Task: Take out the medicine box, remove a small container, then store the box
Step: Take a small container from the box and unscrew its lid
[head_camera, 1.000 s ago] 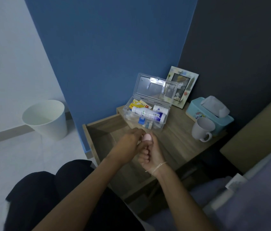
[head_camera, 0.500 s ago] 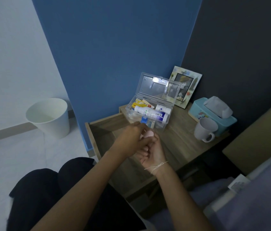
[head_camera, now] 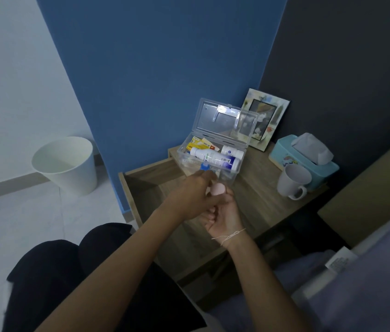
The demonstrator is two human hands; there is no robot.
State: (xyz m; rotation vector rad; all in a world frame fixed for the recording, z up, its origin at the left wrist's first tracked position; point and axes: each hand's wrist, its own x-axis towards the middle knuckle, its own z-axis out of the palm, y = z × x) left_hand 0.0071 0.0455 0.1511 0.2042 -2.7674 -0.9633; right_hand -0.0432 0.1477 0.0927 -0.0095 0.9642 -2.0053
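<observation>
The clear plastic medicine box (head_camera: 227, 140) stands on the wooden bedside table with its lid raised. Inside lie a white tube with a blue end (head_camera: 215, 160), a white bottle (head_camera: 231, 151) and yellow packets (head_camera: 196, 143). Just in front of the box my right hand (head_camera: 222, 212) is curled around a small pale pink container (head_camera: 290, 188). My left hand (head_camera: 189, 198) lies over it from the left, fingers on the container and reaching toward the box's front wall. Most of the container is hidden by both hands.
An open wooden drawer (head_camera: 146, 185) juts out to the left below my hands. A white mug (head_camera: 293, 182), a teal tissue box (head_camera: 306, 156) and a picture frame (head_camera: 264, 118) stand at the right and back. A white bin (head_camera: 67, 164) is on the floor at the left.
Both hands, joined around the pink container, have shifted slightly forward toward the box; the left fingers now reach the box's front. The camera view has drifted a little.
</observation>
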